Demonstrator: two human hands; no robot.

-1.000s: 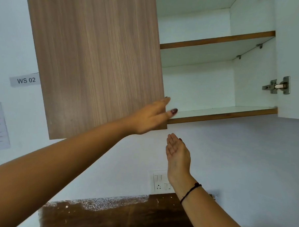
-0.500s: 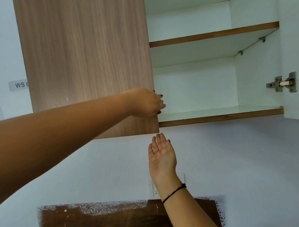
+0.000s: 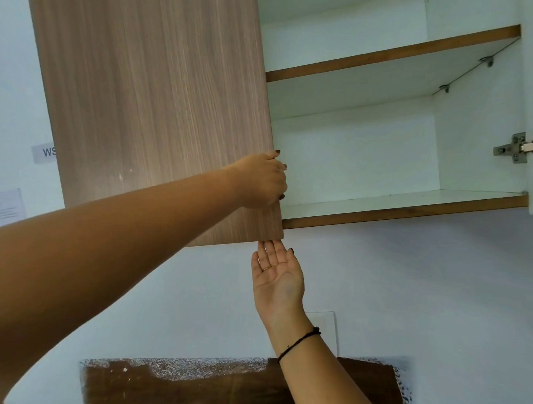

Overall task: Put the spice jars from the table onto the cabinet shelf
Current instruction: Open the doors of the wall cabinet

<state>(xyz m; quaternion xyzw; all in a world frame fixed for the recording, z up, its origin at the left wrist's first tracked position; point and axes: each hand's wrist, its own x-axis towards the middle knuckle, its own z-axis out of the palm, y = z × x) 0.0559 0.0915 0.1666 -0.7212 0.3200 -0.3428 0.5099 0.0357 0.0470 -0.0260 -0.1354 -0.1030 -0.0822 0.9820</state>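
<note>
A wall cabinet hangs overhead with a wood-grain left door (image 3: pixel 153 105). My left hand (image 3: pixel 263 180) grips the right edge of that door, fingers curled round it. My right hand (image 3: pixel 279 272) is raised palm up, fingers straight, with its fingertips touching the door's bottom corner. Beside the door the cabinet stands open, showing a bare white lower shelf (image 3: pixel 411 205) and an upper shelf (image 3: pixel 387 63). No spice jars and no table are in view.
The right door's metal hinge (image 3: pixel 519 148) sticks out at the cabinet's right side. A white wall socket (image 3: pixel 324 326) sits below my right hand. A dark brown board (image 3: pixel 190 388) lies along the bottom. Paper labels (image 3: pixel 44 154) are stuck on the left wall.
My left hand has slid up from the door's bottom corner and curled round its right edge. My right hand has risen until its fingertips touch the door's underside.
</note>
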